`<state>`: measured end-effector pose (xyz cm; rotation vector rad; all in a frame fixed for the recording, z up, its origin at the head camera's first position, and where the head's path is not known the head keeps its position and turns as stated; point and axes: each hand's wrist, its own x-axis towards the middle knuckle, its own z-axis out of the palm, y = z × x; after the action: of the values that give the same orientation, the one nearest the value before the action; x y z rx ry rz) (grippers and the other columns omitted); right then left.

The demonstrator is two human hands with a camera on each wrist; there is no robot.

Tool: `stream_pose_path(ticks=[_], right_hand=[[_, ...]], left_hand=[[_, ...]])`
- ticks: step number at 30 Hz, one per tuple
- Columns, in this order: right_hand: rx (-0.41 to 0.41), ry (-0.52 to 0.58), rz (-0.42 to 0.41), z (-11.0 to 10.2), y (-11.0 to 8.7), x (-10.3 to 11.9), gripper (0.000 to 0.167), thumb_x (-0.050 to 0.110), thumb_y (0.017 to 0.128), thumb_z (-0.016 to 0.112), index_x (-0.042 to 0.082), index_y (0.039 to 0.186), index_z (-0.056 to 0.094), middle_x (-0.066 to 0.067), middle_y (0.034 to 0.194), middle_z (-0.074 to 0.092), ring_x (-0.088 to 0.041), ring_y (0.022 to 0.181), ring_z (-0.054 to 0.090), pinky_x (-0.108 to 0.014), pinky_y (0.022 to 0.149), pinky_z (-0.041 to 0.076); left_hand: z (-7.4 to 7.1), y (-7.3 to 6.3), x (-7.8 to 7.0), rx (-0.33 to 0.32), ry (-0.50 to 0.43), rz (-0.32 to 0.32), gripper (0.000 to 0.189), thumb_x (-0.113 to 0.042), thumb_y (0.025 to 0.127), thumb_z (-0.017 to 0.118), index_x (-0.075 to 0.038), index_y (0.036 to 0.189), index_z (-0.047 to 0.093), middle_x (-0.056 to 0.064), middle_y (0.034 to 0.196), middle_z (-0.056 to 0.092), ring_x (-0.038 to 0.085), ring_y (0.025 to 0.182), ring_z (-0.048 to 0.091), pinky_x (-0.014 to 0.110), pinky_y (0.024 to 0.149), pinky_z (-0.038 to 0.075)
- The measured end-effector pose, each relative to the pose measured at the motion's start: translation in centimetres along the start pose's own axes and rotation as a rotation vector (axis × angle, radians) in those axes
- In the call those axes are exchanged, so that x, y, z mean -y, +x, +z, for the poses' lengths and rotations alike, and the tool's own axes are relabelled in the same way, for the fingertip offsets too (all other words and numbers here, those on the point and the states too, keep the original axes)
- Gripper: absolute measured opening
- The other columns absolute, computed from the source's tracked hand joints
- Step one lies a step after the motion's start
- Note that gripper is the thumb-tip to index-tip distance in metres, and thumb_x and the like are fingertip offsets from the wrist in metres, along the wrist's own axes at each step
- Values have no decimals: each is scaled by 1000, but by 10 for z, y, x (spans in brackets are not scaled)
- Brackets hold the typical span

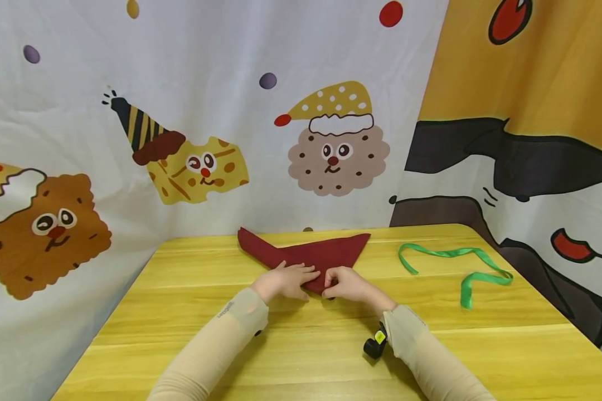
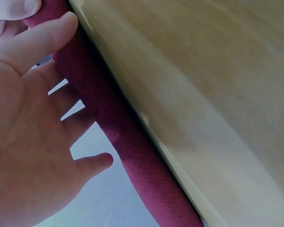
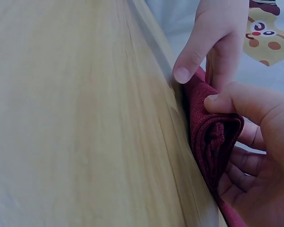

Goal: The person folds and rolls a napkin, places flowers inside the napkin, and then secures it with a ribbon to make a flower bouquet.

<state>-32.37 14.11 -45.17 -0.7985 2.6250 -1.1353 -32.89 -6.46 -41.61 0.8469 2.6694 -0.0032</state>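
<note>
A dark red cloth napkin lies near the back of the table, partly rolled, with a long strip reaching to the left and a pointed flap to the right. My left hand rests on it with fingers spread and straight. In the left wrist view, the rolled edge runs under those fingertips. My right hand pinches the napkin's near right end. Up close in the right wrist view, its thumb presses on top of the layered roll, fingers curled behind. The left thumb touches farther along.
To the right, a loosely curled green ribbon lies on the wooden table. A white curtain with cartoon prints hangs directly behind the table's back edge. A small black camera is strapped at the right wrist.
</note>
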Motion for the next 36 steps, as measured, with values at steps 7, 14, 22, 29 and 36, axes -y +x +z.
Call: stream_pose_path(ticks=[7,14,22,29,36], right_hand=[[5,68,-12,-3,0,-3,15,12,81,73,9,75,60,2,67,61,-11,51,46,-24,51,34],[26,174,-7,-7,-2,-9,14,12,84,71,5,80,59,-1,73,57,-13,56,39,-26,54,34],[63,203,-13,-13,-3,-6,10,9,86,68,4,82,59,0,74,58,-30,65,59,-33,62,46],[65,187,-37,-16,-4,-3,9,10,86,67,3,83,61,0,73,59,-18,62,52,-31,61,45],[65,169,-17,-18,-4,-1,6,11,87,66,6,87,65,0,72,60,-13,60,42,-26,57,36]], left_hand=[[3,8,0,-80,76,0,59,-33,93,65,-32,148,42,-9,152,36,17,140,31,54,113,14],[-1,8,-3,-131,53,-3,43,-25,95,62,-32,137,57,-12,139,52,12,131,45,53,113,14],[-6,10,-6,-117,59,-13,36,-26,96,60,-32,131,63,-12,132,58,12,125,51,52,113,16],[-9,8,-6,-122,50,0,32,-26,96,59,-28,127,66,-11,126,62,13,121,54,53,112,18],[-15,4,-9,-123,41,17,24,-24,96,60,-28,116,72,-11,114,67,13,112,59,54,111,21]])
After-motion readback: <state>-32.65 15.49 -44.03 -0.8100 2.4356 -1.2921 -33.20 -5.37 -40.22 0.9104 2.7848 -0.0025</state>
